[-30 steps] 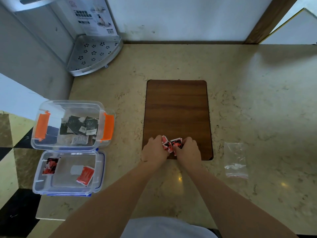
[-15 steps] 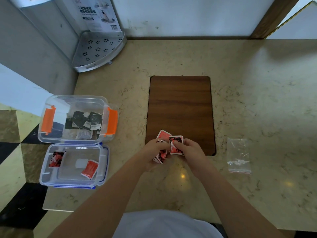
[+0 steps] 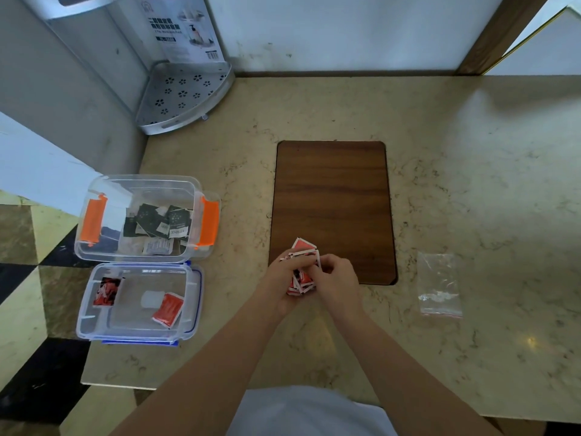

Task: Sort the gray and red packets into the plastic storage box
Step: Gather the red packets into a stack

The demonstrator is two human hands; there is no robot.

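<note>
Both hands meet over the near edge of the wooden board (image 3: 333, 196). My left hand (image 3: 279, 281) and my right hand (image 3: 336, 281) together hold a bunch of red packets (image 3: 302, 265), lifted off the board. At the counter's left edge stands a clear storage box with orange clips (image 3: 94, 247), holding several gray packets (image 3: 157, 221). Right in front of it sits a second clear container with blue trim (image 3: 195, 306) with two red packets (image 3: 168, 309) inside.
An empty clear zip bag (image 3: 440, 284) lies to the right of the board. A metal corner shelf (image 3: 185, 96) stands at the back left against the wall. The counter drops off to a tiled floor (image 3: 25, 278) just left of the boxes.
The hands gathered the red packets off the board's near edge into a bunch and lifted it slightly toward me. The camera view shifted a little.
</note>
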